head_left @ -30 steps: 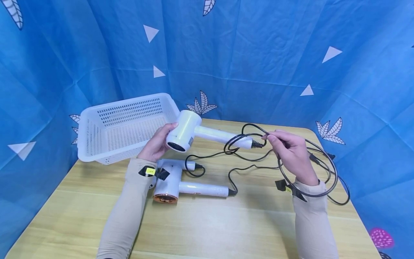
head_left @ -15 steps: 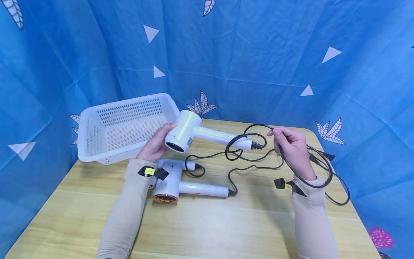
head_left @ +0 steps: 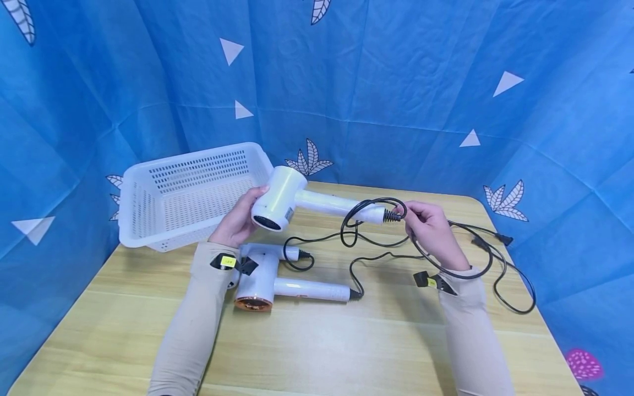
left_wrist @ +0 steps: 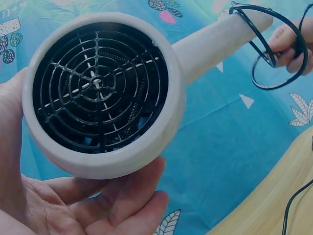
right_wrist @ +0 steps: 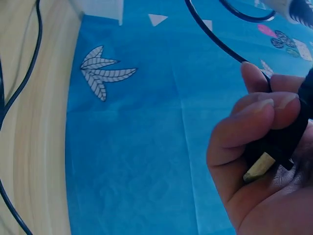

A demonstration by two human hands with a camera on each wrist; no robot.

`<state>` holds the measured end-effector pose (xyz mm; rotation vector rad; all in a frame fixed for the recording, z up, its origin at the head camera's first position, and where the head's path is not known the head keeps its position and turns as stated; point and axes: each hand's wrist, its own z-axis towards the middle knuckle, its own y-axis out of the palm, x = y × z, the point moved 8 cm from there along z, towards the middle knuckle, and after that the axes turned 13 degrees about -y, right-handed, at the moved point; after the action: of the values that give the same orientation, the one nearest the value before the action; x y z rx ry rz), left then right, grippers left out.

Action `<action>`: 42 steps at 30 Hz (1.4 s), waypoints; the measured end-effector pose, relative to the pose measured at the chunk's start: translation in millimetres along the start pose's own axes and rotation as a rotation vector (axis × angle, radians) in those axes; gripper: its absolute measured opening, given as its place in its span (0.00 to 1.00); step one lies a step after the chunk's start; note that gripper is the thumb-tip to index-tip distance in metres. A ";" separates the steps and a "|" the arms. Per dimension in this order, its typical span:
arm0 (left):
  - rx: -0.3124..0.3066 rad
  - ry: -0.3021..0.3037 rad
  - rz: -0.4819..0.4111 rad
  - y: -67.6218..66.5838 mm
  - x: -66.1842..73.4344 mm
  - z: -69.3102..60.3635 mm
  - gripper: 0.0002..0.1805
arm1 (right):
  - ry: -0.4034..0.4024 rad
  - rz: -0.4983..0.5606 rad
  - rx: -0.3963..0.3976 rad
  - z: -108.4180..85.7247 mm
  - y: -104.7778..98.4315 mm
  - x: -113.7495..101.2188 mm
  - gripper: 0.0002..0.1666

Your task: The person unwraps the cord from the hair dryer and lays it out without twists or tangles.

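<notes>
My left hand [head_left: 238, 220] grips the head of a white hair dryer [head_left: 279, 198], raised above the table with its handle pointing right. Its black round grille [left_wrist: 100, 88] fills much of the left wrist view, with fingers curled beneath the rim. A black cord [head_left: 343, 228] loops around the handle's end. My right hand [head_left: 433, 231] pinches this cord near the handle's tip. In the right wrist view, curled fingers also enclose a black plug [right_wrist: 274, 147] with a metal prong showing. Below lie a second white hair dryer [head_left: 256, 275] with a copper rim and a third, partly hidden one [head_left: 271, 251].
A white perforated basket [head_left: 170, 237] stands at the back left. Two more plugs [head_left: 504, 240] and their cords [head_left: 515, 311] lie at the table's right side. A blue patterned curtain [head_left: 376, 71] surrounds the wooden table [head_left: 327, 352].
My right hand has moved left and slightly down, bringing the cord's loop closer around the handle's end. The left hand and its hair dryer have barely shifted.
</notes>
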<state>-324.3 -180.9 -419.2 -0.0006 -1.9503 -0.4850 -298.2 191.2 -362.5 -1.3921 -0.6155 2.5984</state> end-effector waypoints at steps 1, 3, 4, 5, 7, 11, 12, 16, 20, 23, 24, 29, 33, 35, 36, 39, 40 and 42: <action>0.000 0.002 -0.004 -0.5 0.2 0.0 0.24 | 0.008 -0.009 -0.018 0.1 1.8 1.0 0.12; -0.004 0.011 -0.018 -1.0 0.9 -0.1 0.24 | 0.022 -0.028 -0.062 -0.2 5.7 2.8 0.12; -0.005 0.014 -0.029 -1.3 1.2 -0.2 0.24 | 0.023 -0.045 -0.088 -0.5 7.8 3.2 0.13; -0.009 0.021 -0.042 -1.5 1.8 -0.3 0.24 | 0.024 -0.064 -0.115 -0.9 10.0 3.5 0.13; -0.013 0.030 -0.073 -2.0 2.6 -0.7 0.24 | 0.029 -0.074 -0.178 -2.6 15.6 4.7 0.14; -0.006 0.032 -0.136 -3.9 3.3 -1.7 0.27 | 0.007 -0.122 -0.316 -5.4 28.4 4.4 0.17; 0.001 0.029 -0.143 -4.5 3.2 -1.7 0.29 | -0.003 -0.128 -0.343 -5.9 31.4 3.4 0.18; 0.038 0.009 -0.148 -7.7 2.0 -0.5 0.32 | -0.039 -0.144 -0.396 -6.8 37.8 -3.2 0.18; 0.049 -0.001 -0.159 -9.2 1.7 0.9 0.31 | -0.058 -0.142 -0.425 -8.4 40.1 -10.7 0.18; 0.045 0.005 -0.174 -9.5 2.3 1.2 0.29 | -0.078 -0.150 -0.461 -10.7 40.9 -18.1 0.18; 0.043 0.007 -0.175 -9.5 2.6 1.2 0.29 | -0.085 -0.148 -0.474 -11.8 41.0 -21.2 0.18; 0.044 0.014 -0.185 -9.9 3.2 1.7 0.27 | -0.090 -0.130 -0.504 -18.0 36.8 -38.8 0.17; 0.056 0.017 -0.186 -10.5 3.6 2.0 0.28 | -0.130 -0.080 -0.487 -23.2 31.1 -55.6 0.17; 0.068 0.017 -0.177 -10.8 3.2 2.2 0.28 | -0.174 -0.041 -0.471 -25.3 28.5 -65.4 0.17; 0.075 0.015 -0.174 -11.0 2.7 2.1 0.27 | -0.201 -0.018 -0.461 -26.3 27.1 -70.3 0.18; 0.085 0.006 -0.159 -11.2 1.3 2.6 0.25 | -0.300 0.069 -0.426 -28.1 23.0 -85.5 0.20; 0.088 0.003 -0.155 -11.0 0.8 2.7 0.24 | -0.333 0.103 -0.415 -28.6 21.8 -90.1 0.21; 0.088 -0.005 -0.144 -10.6 -0.1 3.2 0.22 | -0.388 0.177 -0.401 -29.5 19.8 -97.4 0.24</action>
<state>-329.4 -189.5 -423.9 0.1962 -1.9833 -0.4939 -217.3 152.6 -310.3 -1.0650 -1.1692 3.0414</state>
